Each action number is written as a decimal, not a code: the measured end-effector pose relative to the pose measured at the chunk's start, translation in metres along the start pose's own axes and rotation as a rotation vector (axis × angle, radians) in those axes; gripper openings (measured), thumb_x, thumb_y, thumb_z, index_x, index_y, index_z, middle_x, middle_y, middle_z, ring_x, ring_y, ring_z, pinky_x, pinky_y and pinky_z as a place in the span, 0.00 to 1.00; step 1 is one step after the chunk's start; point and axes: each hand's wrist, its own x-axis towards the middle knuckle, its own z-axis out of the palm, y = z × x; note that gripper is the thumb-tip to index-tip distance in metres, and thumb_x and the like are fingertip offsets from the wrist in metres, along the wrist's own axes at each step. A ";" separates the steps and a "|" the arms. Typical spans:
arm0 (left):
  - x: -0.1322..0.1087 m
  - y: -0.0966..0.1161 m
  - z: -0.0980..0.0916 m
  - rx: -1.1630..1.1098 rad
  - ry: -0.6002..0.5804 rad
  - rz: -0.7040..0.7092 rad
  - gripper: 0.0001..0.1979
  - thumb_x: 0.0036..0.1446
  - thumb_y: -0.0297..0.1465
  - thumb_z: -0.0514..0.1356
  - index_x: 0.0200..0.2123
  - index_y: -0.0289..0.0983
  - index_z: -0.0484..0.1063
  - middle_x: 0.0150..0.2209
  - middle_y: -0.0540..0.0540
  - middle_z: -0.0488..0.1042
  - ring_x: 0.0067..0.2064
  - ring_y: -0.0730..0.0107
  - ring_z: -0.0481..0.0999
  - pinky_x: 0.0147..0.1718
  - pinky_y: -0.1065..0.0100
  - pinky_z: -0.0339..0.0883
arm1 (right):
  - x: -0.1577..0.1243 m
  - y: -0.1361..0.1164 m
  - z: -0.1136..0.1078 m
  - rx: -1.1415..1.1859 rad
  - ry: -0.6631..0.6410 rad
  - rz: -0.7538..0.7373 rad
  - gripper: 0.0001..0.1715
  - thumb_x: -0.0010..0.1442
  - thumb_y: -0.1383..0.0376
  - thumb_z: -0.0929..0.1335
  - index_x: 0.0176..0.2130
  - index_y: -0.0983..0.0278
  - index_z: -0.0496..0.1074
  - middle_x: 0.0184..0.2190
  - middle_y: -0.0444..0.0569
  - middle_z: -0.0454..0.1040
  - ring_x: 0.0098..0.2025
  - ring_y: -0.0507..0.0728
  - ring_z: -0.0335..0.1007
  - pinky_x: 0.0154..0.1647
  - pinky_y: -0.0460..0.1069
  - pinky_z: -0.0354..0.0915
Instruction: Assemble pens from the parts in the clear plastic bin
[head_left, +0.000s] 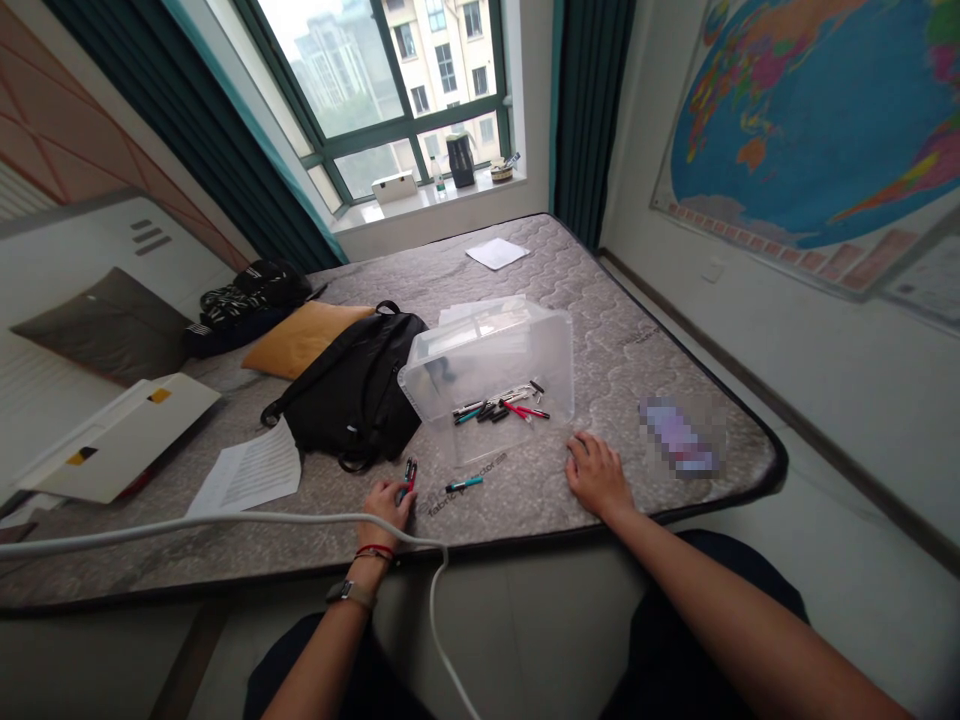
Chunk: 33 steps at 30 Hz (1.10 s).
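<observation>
My left hand (386, 505) is closed around a few pens (409, 472), one of them red, near the mattress's front edge. A teal and black pen (464, 484) lies by itself on the mattress, just to the right of that hand. Beyond it a clear plastic box (491, 345) rests on its side with its opening toward me. Inside it is a loose pile of several pens (499, 410), black, red, teal and silver. My right hand (598, 476) lies on the mattress close to the box's near right corner, fingers loosely spread and holding nothing.
A black backpack (356, 390) touches the box's left side, with a yellow cushion (304, 338) behind it. Paper sheets (251, 468) and a white folder box (124, 440) lie left. A white cable (300, 518) crosses over my left wrist. A blurred object (679, 437) is right.
</observation>
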 end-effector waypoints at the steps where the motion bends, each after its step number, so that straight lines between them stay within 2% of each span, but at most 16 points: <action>1: 0.000 -0.002 0.002 -0.011 0.016 0.010 0.16 0.59 0.40 0.58 0.42 0.38 0.79 0.42 0.42 0.74 0.44 0.60 0.75 0.46 0.65 0.68 | 0.000 0.000 0.000 0.001 -0.001 0.000 0.18 0.62 0.66 0.63 0.52 0.62 0.69 0.56 0.56 0.68 0.58 0.64 0.59 0.55 0.57 0.56; 9: 0.002 -0.009 0.013 -0.066 0.036 0.067 0.16 0.60 0.39 0.56 0.42 0.36 0.78 0.41 0.41 0.77 0.44 0.59 0.76 0.47 0.64 0.69 | 0.000 0.000 0.000 -0.001 -0.008 0.003 0.18 0.63 0.65 0.63 0.52 0.62 0.69 0.56 0.56 0.68 0.58 0.64 0.59 0.55 0.56 0.56; 15: 0.008 -0.004 0.011 -0.101 0.037 -0.044 0.17 0.57 0.38 0.59 0.47 0.36 0.74 0.41 0.42 0.79 0.43 0.59 0.78 0.45 0.63 0.69 | 0.000 0.000 0.000 0.001 -0.001 0.000 0.18 0.63 0.66 0.63 0.52 0.62 0.69 0.56 0.56 0.68 0.58 0.64 0.59 0.55 0.56 0.56; 24: 0.021 0.000 -0.003 -0.031 -0.078 -0.166 0.15 0.57 0.42 0.59 0.40 0.39 0.77 0.37 0.42 0.80 0.41 0.57 0.79 0.39 0.63 0.69 | 0.000 0.000 -0.002 -0.003 -0.001 0.004 0.18 0.62 0.67 0.62 0.52 0.62 0.69 0.57 0.56 0.68 0.58 0.64 0.58 0.54 0.56 0.55; 27: 0.029 -0.005 -0.001 -0.074 -0.062 -0.118 0.17 0.57 0.42 0.59 0.43 0.37 0.76 0.40 0.41 0.80 0.43 0.58 0.78 0.42 0.62 0.70 | 0.000 0.000 -0.001 0.006 0.001 0.005 0.19 0.62 0.67 0.62 0.52 0.61 0.69 0.57 0.56 0.68 0.58 0.64 0.58 0.55 0.57 0.55; 30: 0.041 -0.015 0.001 -0.133 -0.057 0.015 0.21 0.57 0.40 0.60 0.50 0.37 0.73 0.45 0.41 0.79 0.47 0.59 0.77 0.49 0.61 0.69 | -0.001 0.000 -0.001 0.009 0.001 0.005 0.19 0.62 0.67 0.62 0.53 0.61 0.69 0.57 0.56 0.68 0.58 0.64 0.58 0.56 0.57 0.55; 33: 0.055 -0.024 0.002 -0.168 -0.134 0.158 0.27 0.53 0.39 0.63 0.57 0.38 0.69 0.49 0.41 0.76 0.50 0.59 0.76 0.52 0.61 0.68 | 0.000 0.001 -0.001 0.016 0.001 0.008 0.19 0.62 0.67 0.62 0.52 0.61 0.69 0.57 0.56 0.68 0.58 0.64 0.58 0.56 0.57 0.55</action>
